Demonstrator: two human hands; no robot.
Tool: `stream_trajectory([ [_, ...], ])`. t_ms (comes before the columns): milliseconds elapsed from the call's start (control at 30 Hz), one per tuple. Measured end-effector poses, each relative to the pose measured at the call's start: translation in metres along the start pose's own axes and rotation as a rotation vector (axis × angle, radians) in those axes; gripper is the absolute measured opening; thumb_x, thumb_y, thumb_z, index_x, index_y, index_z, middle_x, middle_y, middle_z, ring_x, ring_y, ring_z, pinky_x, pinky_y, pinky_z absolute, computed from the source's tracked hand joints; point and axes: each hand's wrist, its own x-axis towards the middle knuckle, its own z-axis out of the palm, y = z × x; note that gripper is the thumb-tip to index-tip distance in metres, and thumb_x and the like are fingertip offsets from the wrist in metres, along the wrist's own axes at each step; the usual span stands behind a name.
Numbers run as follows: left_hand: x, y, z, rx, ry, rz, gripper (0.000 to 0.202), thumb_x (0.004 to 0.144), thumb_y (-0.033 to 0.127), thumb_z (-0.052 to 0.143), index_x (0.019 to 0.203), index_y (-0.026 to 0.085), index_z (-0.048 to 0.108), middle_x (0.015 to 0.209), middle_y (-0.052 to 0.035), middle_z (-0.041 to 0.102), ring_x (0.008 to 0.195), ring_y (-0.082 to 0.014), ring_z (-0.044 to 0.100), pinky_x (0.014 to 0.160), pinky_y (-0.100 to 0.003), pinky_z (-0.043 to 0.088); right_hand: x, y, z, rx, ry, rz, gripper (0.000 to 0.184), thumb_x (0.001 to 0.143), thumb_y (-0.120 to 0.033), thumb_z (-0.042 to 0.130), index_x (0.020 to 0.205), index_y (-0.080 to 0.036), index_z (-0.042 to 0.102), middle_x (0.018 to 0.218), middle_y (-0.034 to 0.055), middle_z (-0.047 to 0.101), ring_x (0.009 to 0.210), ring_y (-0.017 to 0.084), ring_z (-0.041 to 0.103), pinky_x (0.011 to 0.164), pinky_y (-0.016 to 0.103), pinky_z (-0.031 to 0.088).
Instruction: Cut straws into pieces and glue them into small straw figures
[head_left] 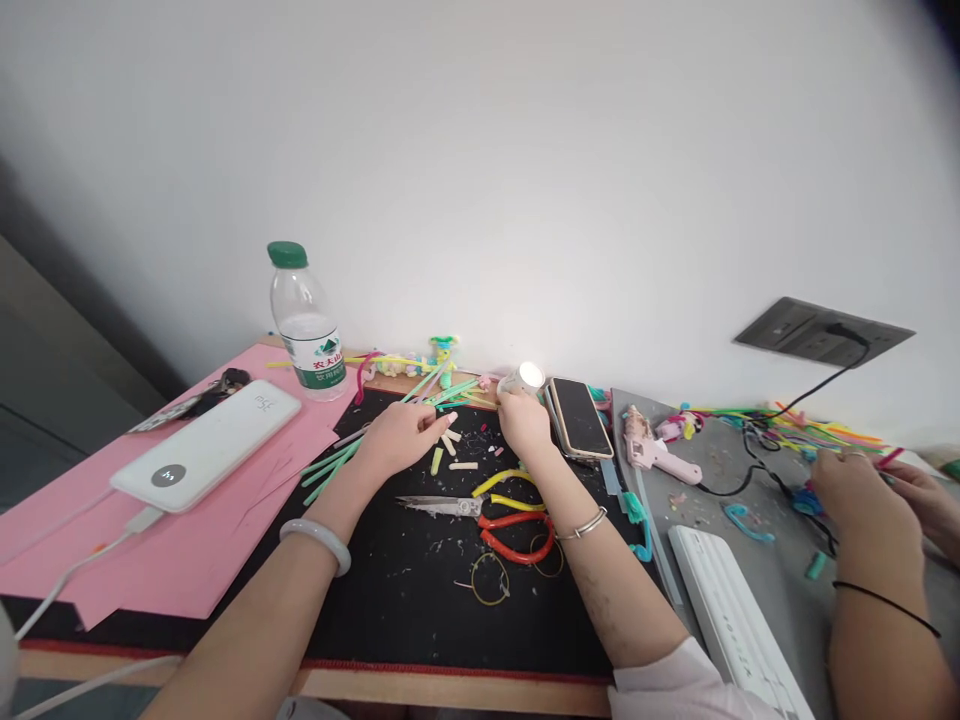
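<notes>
My left hand (401,437), with a pale bangle at its wrist, reaches over the pile of green and pastel pipe cleaners (328,468). Its thumb is stretched out beside several short pale pieces (463,466), and I see nothing held in it. Near the wall, my right hand (523,428) is closed around a small white cylinder (529,376) with a bright round end. Between my forearms lie scissors (442,506) with one yellow and one red handle, blades pointing left. Just below them are thin wire-like loops (490,580).
Left, a water bottle (304,330) and white power bank (206,445) are on pink sheets (45,520). Right of my hand are a phone (581,418), a glue gun (652,447) with its cord, and a white power strip (731,610). Another person's hands (862,500) work far right.
</notes>
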Motion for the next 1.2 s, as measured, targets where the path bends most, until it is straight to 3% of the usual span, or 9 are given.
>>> stream_trajectory([
  [200,0.000,0.001,0.002,0.000,0.057,0.029,0.043,0.082,0.046,0.039,0.051,0.017,0.046,0.047,0.0030,0.039,0.047,-0.0097,0.034,0.050,-0.023,0.022,0.010,0.000,0.011,-0.002,0.018,-0.021,0.023,0.087,-0.012,0.036,0.092,-0.014,0.058,0.100,0.0138,0.057,0.084,0.022,0.058,0.067,0.030,0.044],
  [333,0.000,0.001,0.002,-0.047,0.090,0.043,0.040,0.082,0.043,0.042,0.054,0.016,0.054,0.048,0.0022,0.044,0.047,-0.0096,0.035,0.050,-0.023,0.024,0.000,0.006,0.012,0.089,0.134,-0.062,0.021,0.085,-0.010,0.037,0.091,-0.015,0.057,0.100,0.0125,0.056,0.084,0.021,0.056,0.069,0.031,0.043],
  [467,0.001,0.003,0.006,-0.325,0.106,-0.018,0.031,0.075,0.043,0.053,0.079,0.015,0.067,0.059,-0.0002,0.059,0.049,-0.0096,0.043,0.050,-0.022,0.031,-0.026,0.004,0.008,0.376,0.382,-0.202,0.017,0.083,-0.011,0.042,0.085,-0.016,0.058,0.094,0.0099,0.054,0.090,0.021,0.051,0.078,0.031,0.042],
  [567,0.001,0.008,0.009,-0.642,0.068,-0.095,0.035,0.070,0.041,0.060,0.092,0.014,0.066,0.068,-0.0018,0.063,0.049,-0.0092,0.046,0.049,-0.022,0.036,-0.046,-0.003,0.004,0.536,0.483,-0.268,0.013,0.082,-0.013,0.046,0.086,-0.018,0.057,0.099,0.0083,0.056,0.097,0.022,0.048,0.084,0.036,0.039],
  [733,-0.001,0.018,0.010,-0.938,-0.004,-0.154,0.024,0.070,0.038,0.062,0.076,0.014,0.063,0.058,0.0019,0.057,0.047,-0.0079,0.047,0.049,-0.021,0.038,-0.060,-0.014,0.003,0.636,0.493,-0.234,0.014,0.083,-0.014,0.044,0.088,-0.018,0.056,0.088,0.0058,0.062,0.087,0.019,0.053,0.079,0.034,0.038],
  [933,-0.001,0.022,0.009,-0.980,0.001,-0.160,0.024,0.075,0.036,0.057,0.064,0.015,0.061,0.050,0.0039,0.049,0.049,-0.0081,0.044,0.054,-0.020,0.037,-0.068,-0.020,0.005,0.670,0.530,-0.312,0.012,0.083,-0.013,0.047,0.087,-0.018,0.057,0.078,0.0034,0.062,0.077,0.016,0.055,0.074,0.032,0.038],
  [1200,0.000,0.015,0.016,-0.999,-0.116,-0.297,0.026,0.077,0.036,0.056,0.063,0.014,0.059,0.047,0.0032,0.049,0.047,-0.0084,0.042,0.051,-0.020,0.032,-0.071,-0.016,0.008,0.843,0.507,-0.353,0.017,0.080,-0.007,0.049,0.089,-0.020,0.057,0.075,0.0031,0.063,0.068,0.015,0.058,0.063,0.027,0.044],
])
